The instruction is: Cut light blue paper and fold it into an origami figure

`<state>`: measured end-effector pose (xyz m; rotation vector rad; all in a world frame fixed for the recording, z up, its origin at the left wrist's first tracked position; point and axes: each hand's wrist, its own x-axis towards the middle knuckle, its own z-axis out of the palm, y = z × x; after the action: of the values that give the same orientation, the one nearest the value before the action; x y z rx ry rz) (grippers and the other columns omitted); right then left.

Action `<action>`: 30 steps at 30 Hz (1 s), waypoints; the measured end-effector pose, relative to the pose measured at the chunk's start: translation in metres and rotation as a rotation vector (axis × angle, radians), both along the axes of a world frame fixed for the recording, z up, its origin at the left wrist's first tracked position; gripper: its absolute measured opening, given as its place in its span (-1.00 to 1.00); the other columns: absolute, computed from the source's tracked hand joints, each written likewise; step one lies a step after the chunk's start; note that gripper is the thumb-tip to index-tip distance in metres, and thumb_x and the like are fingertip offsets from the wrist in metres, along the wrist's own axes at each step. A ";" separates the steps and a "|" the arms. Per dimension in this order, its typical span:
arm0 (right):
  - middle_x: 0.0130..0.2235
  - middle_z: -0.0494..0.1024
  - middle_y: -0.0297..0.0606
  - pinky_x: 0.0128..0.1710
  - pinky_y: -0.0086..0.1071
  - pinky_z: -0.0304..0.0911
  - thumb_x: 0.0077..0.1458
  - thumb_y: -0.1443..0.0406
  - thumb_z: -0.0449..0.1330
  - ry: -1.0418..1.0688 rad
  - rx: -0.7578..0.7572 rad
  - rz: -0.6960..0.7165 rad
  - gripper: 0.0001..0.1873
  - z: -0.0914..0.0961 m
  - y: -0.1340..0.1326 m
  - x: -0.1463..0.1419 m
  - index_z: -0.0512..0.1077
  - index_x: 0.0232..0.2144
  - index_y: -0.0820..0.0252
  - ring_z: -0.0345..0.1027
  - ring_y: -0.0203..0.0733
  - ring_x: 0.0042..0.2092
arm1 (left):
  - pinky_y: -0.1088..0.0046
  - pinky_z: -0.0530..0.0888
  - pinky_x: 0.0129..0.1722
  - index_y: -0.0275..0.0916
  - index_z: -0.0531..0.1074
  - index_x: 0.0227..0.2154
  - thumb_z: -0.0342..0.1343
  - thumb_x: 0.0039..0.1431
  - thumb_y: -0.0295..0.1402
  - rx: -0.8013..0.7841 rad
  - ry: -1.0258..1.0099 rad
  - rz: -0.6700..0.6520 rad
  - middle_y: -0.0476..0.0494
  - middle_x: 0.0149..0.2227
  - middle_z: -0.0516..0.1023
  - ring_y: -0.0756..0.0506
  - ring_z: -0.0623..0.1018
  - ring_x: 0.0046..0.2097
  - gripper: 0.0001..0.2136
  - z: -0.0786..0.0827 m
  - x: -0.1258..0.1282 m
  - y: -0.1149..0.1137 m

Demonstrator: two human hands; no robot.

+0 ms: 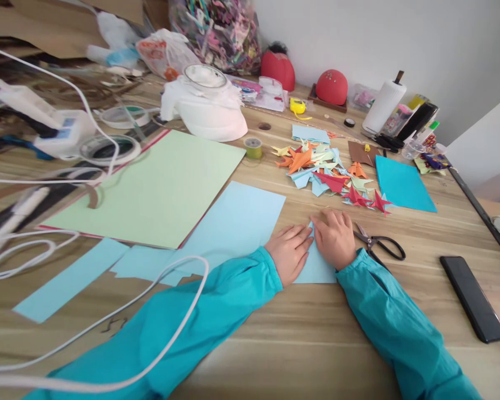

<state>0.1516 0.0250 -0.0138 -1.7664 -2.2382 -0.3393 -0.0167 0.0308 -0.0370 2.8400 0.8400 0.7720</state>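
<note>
A folded light-blue sheet of paper (315, 270) lies flat on the table in front of me. My left hand (289, 253) rests palm down over its left side, fingers stretched out and close together. At the paper's top point is my right hand (335, 236), thumb and bent fingertips closed on the folded edge. Parts of the sheet are hidden under both hands. Just right of my right hand lie black-handled scissors (377, 242). A larger light-blue sheet (245, 214) extends left from beside my left hand.
Folded paper shapes (323, 166) in several colours are heaped beyond my hands. A pale green sheet (162, 189) covers the left, near blue offcuts (73, 280). A white cable (191, 316) loops over my left sleeve. A phone (474, 298) lies at right, below a turquoise sheet (404, 183).
</note>
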 end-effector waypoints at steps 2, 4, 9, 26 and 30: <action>0.00 0.42 -0.12 0.09 -0.05 -0.01 0.19 0.33 0.04 -0.004 -0.003 -0.005 -0.69 0.000 0.000 0.000 0.45 -0.06 0.07 0.24 -0.02 0.01 | 0.04 0.31 0.12 -0.40 0.40 0.01 -0.14 0.24 -0.39 0.003 -0.002 -0.002 -0.38 0.10 0.40 -0.29 0.32 0.15 -0.64 0.000 0.000 0.000; 0.00 0.43 -0.10 0.07 -0.09 0.02 0.19 0.32 0.04 -0.005 -0.002 -0.008 -0.69 0.000 0.001 0.000 0.42 -0.03 0.12 0.25 -0.02 0.01 | 0.05 0.31 0.12 -0.40 0.40 0.00 -0.14 0.24 -0.40 0.006 -0.006 -0.002 -0.38 0.09 0.40 -0.29 0.32 0.15 -0.64 -0.001 0.000 0.000; -0.03 0.46 -0.09 0.04 -0.18 0.05 0.20 0.31 0.02 0.016 0.032 0.006 -0.66 0.000 0.002 0.002 0.36 0.01 0.23 0.25 -0.05 0.00 | 0.06 0.32 0.11 -0.41 0.42 -0.03 -0.14 0.24 -0.39 0.029 -0.005 0.000 -0.37 0.09 0.41 -0.29 0.33 0.13 -0.65 0.000 0.001 0.000; -0.07 0.49 -0.15 0.05 -0.19 0.03 0.21 0.31 0.04 -0.008 0.053 0.027 -0.75 -0.004 0.002 0.003 0.47 -0.13 0.12 0.28 -0.10 -0.07 | 0.08 0.33 0.10 -0.43 0.42 -0.03 -0.12 0.23 -0.40 0.071 0.043 0.057 -0.42 0.09 0.40 -0.29 0.35 0.13 -0.66 0.002 0.003 -0.004; -0.01 0.46 -0.15 0.09 -0.09 -0.03 0.22 0.32 0.02 -0.040 0.004 -0.010 -0.71 0.000 0.000 0.001 0.44 -0.06 0.08 0.26 -0.06 -0.04 | 0.10 0.31 0.12 -0.42 0.42 -0.01 -0.13 0.24 -0.39 0.065 0.067 0.059 -0.38 0.10 0.40 -0.29 0.33 0.14 -0.64 0.003 0.002 -0.004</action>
<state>0.1525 0.0255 -0.0141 -1.7845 -2.2554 -0.3836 -0.0143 0.0263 -0.0336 2.9254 0.9287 0.7275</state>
